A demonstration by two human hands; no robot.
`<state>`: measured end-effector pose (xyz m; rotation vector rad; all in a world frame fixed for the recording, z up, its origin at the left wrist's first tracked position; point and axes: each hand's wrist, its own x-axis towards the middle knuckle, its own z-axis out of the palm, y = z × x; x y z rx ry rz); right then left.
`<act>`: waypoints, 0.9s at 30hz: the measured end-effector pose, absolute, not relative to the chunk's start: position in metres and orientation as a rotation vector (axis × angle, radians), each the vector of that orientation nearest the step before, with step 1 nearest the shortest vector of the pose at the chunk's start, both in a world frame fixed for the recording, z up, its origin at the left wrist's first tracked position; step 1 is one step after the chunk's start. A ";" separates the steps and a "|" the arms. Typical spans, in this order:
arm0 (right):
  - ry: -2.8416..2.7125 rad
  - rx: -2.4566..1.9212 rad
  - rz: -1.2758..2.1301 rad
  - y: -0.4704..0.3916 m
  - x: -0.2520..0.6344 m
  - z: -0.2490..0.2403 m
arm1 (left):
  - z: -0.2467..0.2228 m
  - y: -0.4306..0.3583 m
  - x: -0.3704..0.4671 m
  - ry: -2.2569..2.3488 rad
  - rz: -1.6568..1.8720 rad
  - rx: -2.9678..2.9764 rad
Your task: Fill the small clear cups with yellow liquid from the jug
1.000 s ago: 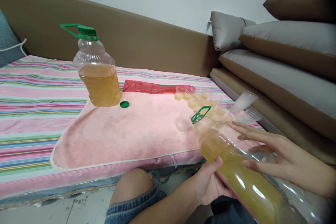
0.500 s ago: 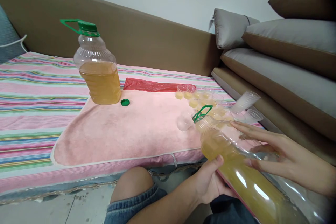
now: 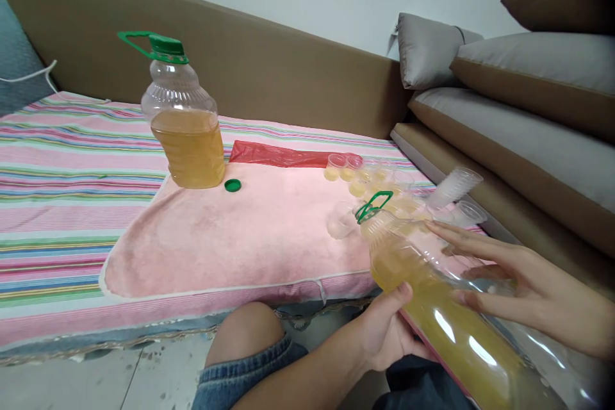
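Tilted bottle [image 3: 423,278], neck at ten o'clock

The left hand [image 3: 387,333] has the bottle just off it at two o'clock, resting in its palm; the hand is wrapped under the bottle, thumb lying along the near side. The right hand [image 3: 516,278] is spread over the upper side, the bottle beneath it towards eight o'clock; forefinger and thumb press the plastic, but I cannot tell how the other fingers grip. Green handle [image 3: 382,202] and neck show well clear of both hands.

An empty cup [image 3: 339,223] stands just past the neck at nine o'clock; whether they touch is unclear. Cups [image 3: 358,188] of yellow liquid cluster at twelve to one o'clock from the neck, a cup stack [image 3: 454,186] at two. At ten o'clock from the left hand, well apart, the other bottle [image 3: 195,150] stands upright on the towel [image 3: 230,237], a cap [image 3: 233,185] beside it.
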<state>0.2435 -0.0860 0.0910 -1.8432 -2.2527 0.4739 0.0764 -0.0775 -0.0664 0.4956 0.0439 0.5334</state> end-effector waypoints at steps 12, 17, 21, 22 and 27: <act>-2.245 -1.850 0.448 -0.087 0.242 0.089 | -0.062 -0.076 0.074 0.043 0.529 0.514; -2.204 -1.842 0.467 -0.086 0.246 0.086 | -0.062 -0.076 0.074 0.027 0.538 0.527; -2.203 -1.848 0.476 -0.086 0.246 0.086 | -0.060 -0.076 0.073 0.035 0.532 0.522; -2.206 -1.846 0.471 -0.086 0.245 0.087 | -0.060 -0.076 0.073 0.042 0.529 0.518; -2.219 -1.825 0.479 -0.085 0.244 0.087 | -0.056 -0.075 0.071 0.085 0.515 0.512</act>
